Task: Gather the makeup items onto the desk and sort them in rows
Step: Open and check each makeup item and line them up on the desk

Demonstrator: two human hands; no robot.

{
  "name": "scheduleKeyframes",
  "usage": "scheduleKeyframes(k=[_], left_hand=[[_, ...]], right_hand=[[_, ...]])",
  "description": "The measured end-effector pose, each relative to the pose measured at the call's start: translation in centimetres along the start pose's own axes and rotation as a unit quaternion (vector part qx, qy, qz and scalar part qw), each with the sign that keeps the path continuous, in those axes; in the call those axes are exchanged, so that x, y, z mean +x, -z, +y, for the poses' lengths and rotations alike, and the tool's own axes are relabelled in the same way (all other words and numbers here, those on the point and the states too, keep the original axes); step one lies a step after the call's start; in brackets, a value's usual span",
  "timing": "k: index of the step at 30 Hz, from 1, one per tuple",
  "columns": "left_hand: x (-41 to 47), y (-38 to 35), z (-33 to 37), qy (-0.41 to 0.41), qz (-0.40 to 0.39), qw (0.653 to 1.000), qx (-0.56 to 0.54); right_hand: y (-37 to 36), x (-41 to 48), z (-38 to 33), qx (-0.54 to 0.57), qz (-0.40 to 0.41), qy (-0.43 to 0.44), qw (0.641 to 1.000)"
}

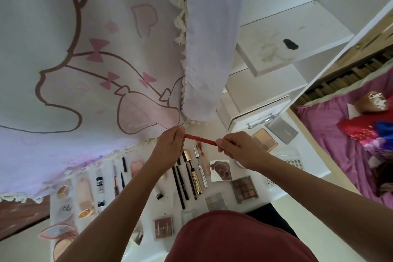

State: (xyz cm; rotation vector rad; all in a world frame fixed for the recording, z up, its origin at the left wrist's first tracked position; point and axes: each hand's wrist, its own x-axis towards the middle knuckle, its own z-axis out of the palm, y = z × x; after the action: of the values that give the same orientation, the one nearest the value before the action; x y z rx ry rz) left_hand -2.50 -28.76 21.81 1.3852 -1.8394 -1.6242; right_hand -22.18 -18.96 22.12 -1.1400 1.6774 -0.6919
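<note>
Now the red lip pencil (200,139) is up in the air over the far edge of the white desk (170,206). The left hand (168,144) pinches one end and the right hand (236,147) is curled round the other. Below it, dark liners (180,185) and mascara tubes (194,176) lie side by side mid-desk, with eyeshadow palettes (244,189) toward the right edge.

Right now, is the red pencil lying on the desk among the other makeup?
No, the left hand and right hand each grip one end of the red pencil, held off the desk.

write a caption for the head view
Left hand and right hand grip a red pencil over makeup rows on the desk
</note>
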Motion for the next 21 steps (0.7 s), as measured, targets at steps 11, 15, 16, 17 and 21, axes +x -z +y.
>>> scheduleKeyframes(k=[11, 15, 16, 17, 21], left_hand=[[-0.6, -0.3, 0.1, 0.000, 0.008, 0.999, -0.035], [-0.5, -0.2, 0.2, -0.019, 0.004, 1.000, -0.005], [-0.4, -0.2, 0.2, -0.023, 0.004, 1.000, 0.003], [-0.4, -0.1, 0.1, -0.027, 0.003, 1.000, 0.014], [-0.3, -0.1, 0.1, -0.030, -0.012, 0.999, 0.039]], right_hand=[[0.2, -0.5, -0.1, -0.007, 0.018, 0.032, 0.999], [0.4, -0.6, -1.0, 0.065, -0.048, -0.023, 0.996], [0.4, -0.6, -1.2, 0.062, -0.061, -0.029, 0.996], [0.4, -0.5, -1.3, 0.058, -0.074, -0.033, 0.995], [-0.1, -0.5, -1.7, 0.026, -0.107, -0.033, 0.993]])
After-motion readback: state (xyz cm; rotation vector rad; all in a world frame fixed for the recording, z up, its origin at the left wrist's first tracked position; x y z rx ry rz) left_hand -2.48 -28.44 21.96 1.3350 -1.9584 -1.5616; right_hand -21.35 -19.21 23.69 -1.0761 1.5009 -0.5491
